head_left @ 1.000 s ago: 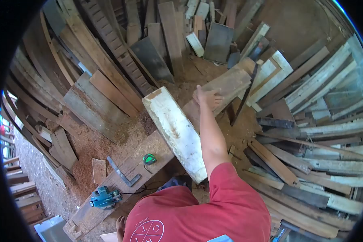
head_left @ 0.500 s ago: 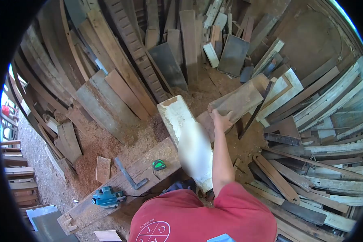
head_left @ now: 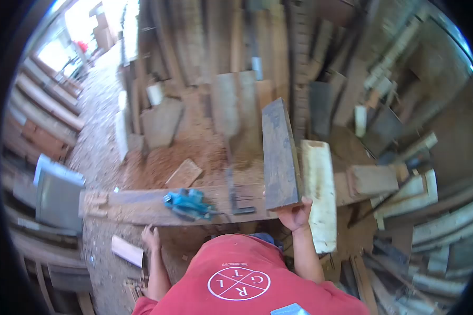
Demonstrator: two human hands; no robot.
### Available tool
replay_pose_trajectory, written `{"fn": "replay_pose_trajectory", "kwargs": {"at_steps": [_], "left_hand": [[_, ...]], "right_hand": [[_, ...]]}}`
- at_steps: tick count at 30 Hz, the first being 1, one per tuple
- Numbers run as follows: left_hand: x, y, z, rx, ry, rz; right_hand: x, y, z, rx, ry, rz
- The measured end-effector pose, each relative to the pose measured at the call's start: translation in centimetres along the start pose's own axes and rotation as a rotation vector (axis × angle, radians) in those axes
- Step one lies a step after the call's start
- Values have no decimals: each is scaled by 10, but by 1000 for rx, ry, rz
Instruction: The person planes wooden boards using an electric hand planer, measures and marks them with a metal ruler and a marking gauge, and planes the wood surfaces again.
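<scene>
My right hand (head_left: 298, 214) grips the near end of a dark, weathered board (head_left: 281, 157), held tilted up over the workbench plank (head_left: 134, 206). Just right of that hand, a long pale timber (head_left: 320, 194) lies across the bench. My left hand (head_left: 151, 238) is low at the left, in front of the bench edge, empty with its fingers loosely bent and apart. Nearest to it on the bench is a teal electric planer (head_left: 188, 205). A metal square (head_left: 239, 210) rests between the planer and the raised board.
Another wooden block (head_left: 373, 180) sits on the bench's right end. Shavings and an offcut (head_left: 184, 173) lie beyond the bench. A pale wood piece (head_left: 127, 251) is on the ground by my left hand. Boards lean along the back and are stacked at both sides.
The view has swung left. My right hand, earlier on the wood at the bench's right end, now holds a board up over the middle. My left hand has come into view.
</scene>
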State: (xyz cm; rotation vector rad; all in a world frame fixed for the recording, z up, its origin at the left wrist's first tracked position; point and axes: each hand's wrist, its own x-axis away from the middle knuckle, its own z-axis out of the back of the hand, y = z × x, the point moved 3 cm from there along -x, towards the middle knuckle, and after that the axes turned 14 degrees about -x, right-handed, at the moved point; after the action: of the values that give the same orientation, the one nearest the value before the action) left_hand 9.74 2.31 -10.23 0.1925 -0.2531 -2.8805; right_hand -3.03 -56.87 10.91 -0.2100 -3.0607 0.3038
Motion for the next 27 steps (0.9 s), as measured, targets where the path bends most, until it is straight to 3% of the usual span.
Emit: {"fn": "replay_pose_trajectory", "kwargs": {"at_steps": [3, 4, 7, 9, 10, 11, 13, 14, 16, 17, 19, 20, 23, 25, 27], "left_hand": [[-24, 27, 33, 346, 89, -40], [-22, 59, 70, 547, -12, 52], [-23, 116, 122, 1153, -304, 14], [-11, 151, 182, 1588, -486, 202], [-11, 156, 192, 1786, -518, 294], [-14, 154, 185, 1799, -463, 334], [-25, 125, 156, 1228, -53, 371], [-28, 100, 140, 1234, -26, 418], [-30, 62, 91, 1749, -464, 636], [-24, 45, 66, 1760, -447, 665], [-19, 28, 34, 2045, -576, 828], [-12, 26, 30, 1990, -448, 798], [4, 20, 30, 2004, -447, 851], [3, 16, 33, 2004, -462, 789], [-2, 13, 48, 1750, -137, 872]], "right_hand": [[-28, 65, -10, 199, -33, -233], [-35, 87, -27, 352, -43, -290], [-60, 161, -77, 608, -121, -398], [-79, 213, -97, 1119, -448, -341], [-85, 240, -99, 1114, -489, -394], [-91, 268, -96, 1293, -585, -418], [-96, 318, -84, 1650, -793, -438], [-98, 339, -83, 1763, -825, -443], [-105, 377, -86, 1895, -869, -502], [-103, 390, -83, 2034, -866, -532], [-104, 404, -78, 2052, -933, -506], [-104, 406, -81, 1989, -941, -498], [-106, 398, -83, 1866, -916, -494], [-110, 384, -81, 1781, -767, -559], [-107, 371, -74, 1786, -668, -577]]}}
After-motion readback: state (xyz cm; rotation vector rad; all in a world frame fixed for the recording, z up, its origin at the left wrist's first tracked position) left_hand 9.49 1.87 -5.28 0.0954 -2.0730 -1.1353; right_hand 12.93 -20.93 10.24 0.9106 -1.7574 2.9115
